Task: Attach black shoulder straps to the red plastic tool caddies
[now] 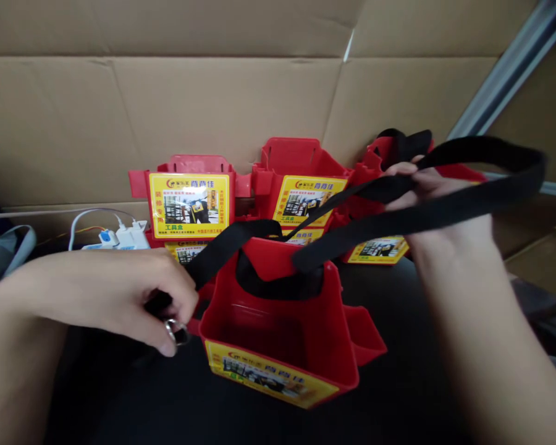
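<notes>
A red plastic tool box point(278, 321) with a yellow picture label on its front stands in the middle, its open top facing me. A black webbing strap point(375, 225) passes through the box's back wall. My left hand point(139, 296) is closed on one side of the strap, left of the box. A metal ring point(176, 332) shows between its thumb and fingers. Raised behind and to the right of the box, my right hand point(426, 191) grips the other side of the strap, which loops out above the wrist. The right fingertips are partly hidden by the strap.
Several similar red boxes, among them a left one point(192, 207) and a middle one point(301, 198), are stacked behind on the black surface point(398, 383). Brown cardboard point(213, 105) walls the back. White plugs point(132, 235) with cables sit at left, a metal bar point(505, 71) at right.
</notes>
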`<state>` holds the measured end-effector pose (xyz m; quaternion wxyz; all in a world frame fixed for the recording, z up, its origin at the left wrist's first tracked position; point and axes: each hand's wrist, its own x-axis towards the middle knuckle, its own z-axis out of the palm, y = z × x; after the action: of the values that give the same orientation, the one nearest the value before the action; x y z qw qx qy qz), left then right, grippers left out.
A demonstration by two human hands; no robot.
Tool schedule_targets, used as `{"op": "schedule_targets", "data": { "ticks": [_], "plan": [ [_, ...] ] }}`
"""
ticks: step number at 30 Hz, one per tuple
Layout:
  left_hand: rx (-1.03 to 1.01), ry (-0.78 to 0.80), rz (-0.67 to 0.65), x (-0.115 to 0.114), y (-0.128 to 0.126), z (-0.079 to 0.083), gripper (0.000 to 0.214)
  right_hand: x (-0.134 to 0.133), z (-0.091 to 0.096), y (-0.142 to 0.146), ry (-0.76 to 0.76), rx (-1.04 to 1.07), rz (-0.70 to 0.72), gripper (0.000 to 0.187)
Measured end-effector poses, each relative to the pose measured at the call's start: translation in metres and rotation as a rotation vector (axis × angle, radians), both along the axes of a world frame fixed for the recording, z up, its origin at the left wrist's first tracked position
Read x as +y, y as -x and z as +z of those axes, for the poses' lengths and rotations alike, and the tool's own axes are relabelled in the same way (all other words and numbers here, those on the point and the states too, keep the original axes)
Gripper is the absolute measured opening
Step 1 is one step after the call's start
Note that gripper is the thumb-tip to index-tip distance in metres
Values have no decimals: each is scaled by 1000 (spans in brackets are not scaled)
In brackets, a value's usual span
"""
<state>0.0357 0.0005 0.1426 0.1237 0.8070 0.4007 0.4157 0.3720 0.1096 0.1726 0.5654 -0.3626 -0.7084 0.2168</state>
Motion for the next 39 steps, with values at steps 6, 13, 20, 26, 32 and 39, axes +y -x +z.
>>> {"op": "schedule_targets", "data": {
  "ticks": [6, 13, 20, 26, 32, 39],
  "plan": [
    [221, 96, -214, 3, 22, 29, 11, -13, -4, 23, 151, 77, 223, 13],
    [-440, -64, 13, 35, -12, 10, 8, -56, 1, 45, 445, -481, 786, 31],
    [-405, -1, 15, 51, -30, -8, 10, -72, -3, 64, 98, -763, 467, 20],
    [-493, -168, 114, 55, -28, -10, 12, -90, -22, 77, -39, -1214, 136, 43],
    [-637, -220, 85, 52, -28, -9, 15, -96, -44, 112, -85, -1435, -153, 36],
    [-106, -146, -33, 59, -39, -26, 14, -97, -64, 129, 100, -1623, -153, 18]
  ]
}}
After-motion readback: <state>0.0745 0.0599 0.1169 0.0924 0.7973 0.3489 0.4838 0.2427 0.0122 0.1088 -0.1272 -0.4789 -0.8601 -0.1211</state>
